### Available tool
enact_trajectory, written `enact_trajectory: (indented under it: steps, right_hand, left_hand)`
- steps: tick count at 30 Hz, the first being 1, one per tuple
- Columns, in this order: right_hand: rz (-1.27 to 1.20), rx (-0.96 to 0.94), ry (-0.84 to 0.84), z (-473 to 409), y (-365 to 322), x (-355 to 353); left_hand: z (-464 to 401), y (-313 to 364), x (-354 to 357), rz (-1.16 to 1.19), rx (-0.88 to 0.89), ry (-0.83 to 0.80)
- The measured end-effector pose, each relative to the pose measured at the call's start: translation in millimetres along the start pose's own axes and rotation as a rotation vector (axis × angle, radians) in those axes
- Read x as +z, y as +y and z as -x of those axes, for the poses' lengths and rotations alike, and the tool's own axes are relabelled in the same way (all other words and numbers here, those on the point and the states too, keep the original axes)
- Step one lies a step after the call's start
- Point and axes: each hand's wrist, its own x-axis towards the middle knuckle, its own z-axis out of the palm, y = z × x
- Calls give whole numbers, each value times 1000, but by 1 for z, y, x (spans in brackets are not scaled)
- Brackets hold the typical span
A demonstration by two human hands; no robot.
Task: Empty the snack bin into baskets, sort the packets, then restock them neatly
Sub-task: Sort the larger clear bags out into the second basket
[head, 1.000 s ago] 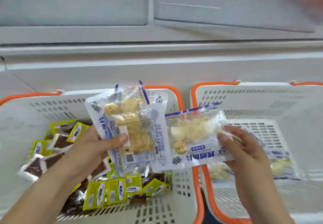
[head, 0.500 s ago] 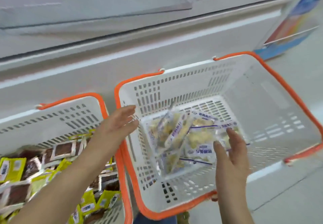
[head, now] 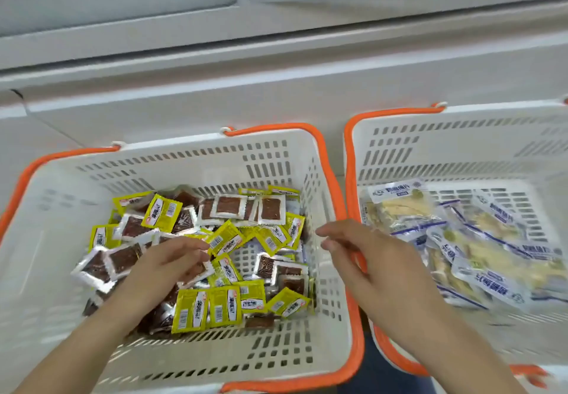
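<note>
Sorting stage: left hand resting loose-fingered on yellow sachets mid-basket; right hand empty, relaxed, above orange rim. Best lifted singly, by type.

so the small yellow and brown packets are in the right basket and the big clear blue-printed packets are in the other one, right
Not quite. The head view shows the small yellow and brown packets in the left white orange-rimmed basket; the big clear blue-printed packets lie in the right basket.

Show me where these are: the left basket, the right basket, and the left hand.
left basket [head: 184, 160]: head view, on its bare far wall.
right basket [head: 445, 145]: head view, on its bare far wall.
left hand [head: 166, 263]: head view, on the back of the hand.
</note>
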Motion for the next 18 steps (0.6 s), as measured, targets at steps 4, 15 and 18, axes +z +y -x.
enact_trajectory:
  steps: [4, 15, 18]
  right_hand:
    - [263, -86, -294, -39, -25, 34]
    - [317, 502, -375, -134, 27, 176]
    - [314, 537, -301, -135, 41, 198]
  left_hand:
    - [-17, -19, -17, -655, 151, -122]
    - [-54, -59, -36, -752, 111, -308]
    - [-61, -63, -42, -697, 99, -242]
